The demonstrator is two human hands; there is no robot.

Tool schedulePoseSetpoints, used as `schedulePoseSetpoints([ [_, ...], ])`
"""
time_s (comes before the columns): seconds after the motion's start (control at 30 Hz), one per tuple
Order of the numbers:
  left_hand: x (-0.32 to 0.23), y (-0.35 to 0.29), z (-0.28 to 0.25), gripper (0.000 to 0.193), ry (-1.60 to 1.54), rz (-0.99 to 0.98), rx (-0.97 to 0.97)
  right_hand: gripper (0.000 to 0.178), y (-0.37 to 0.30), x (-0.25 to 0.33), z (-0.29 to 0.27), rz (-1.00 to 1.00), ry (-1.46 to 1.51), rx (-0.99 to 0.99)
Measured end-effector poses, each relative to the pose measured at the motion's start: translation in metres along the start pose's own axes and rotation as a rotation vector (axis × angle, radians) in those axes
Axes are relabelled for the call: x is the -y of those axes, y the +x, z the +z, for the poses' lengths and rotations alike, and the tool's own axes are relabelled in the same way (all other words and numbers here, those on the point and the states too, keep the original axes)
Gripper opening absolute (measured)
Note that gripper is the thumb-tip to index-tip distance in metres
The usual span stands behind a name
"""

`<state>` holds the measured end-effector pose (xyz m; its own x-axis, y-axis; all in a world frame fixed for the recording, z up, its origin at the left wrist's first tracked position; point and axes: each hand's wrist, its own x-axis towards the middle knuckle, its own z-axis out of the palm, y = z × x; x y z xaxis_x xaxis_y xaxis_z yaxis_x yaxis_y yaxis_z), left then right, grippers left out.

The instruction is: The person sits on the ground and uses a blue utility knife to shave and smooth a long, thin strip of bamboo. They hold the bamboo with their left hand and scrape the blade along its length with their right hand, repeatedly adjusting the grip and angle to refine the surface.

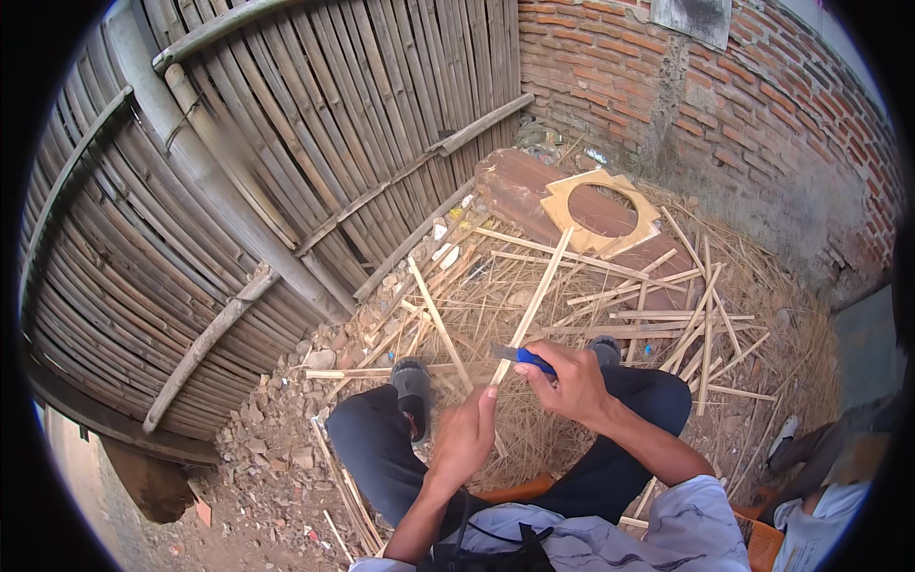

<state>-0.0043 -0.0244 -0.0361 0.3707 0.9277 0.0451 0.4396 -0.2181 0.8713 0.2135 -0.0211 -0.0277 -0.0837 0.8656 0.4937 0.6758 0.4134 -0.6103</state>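
My left hand [464, 439] is closed around the near end of a pale bamboo strip [540, 296], which slants up and away to the right. In my right hand [575, 383] is a blue-handled knife [536, 360]. Its short, dark blade lies across the strip, a little beyond my left thumb. The two hands are close together between my bent knees. Below them the ground carries a heap of thin shavings [534, 429]. Just left of the held strip, another bamboo strip [438, 322] leans over the debris.
Several loose strips [707, 334] lie crisscrossed at the right. Farther off, a wooden piece with a round hole [556, 203] rests on a brown board [510, 191]. A bamboo fence [381, 124] and a brick wall [610, 67] enclose the spot. Another person's shoe [784, 434] shows at right.
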Motion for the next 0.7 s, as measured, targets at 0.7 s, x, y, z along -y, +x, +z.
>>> schedulePoseSetpoints([
  [0.7,0.024,-0.041,-0.035,0.047,0.025,-0.042,0.070,0.030,0.043,-0.049,-0.087,0.258,-0.226,-0.440],
])
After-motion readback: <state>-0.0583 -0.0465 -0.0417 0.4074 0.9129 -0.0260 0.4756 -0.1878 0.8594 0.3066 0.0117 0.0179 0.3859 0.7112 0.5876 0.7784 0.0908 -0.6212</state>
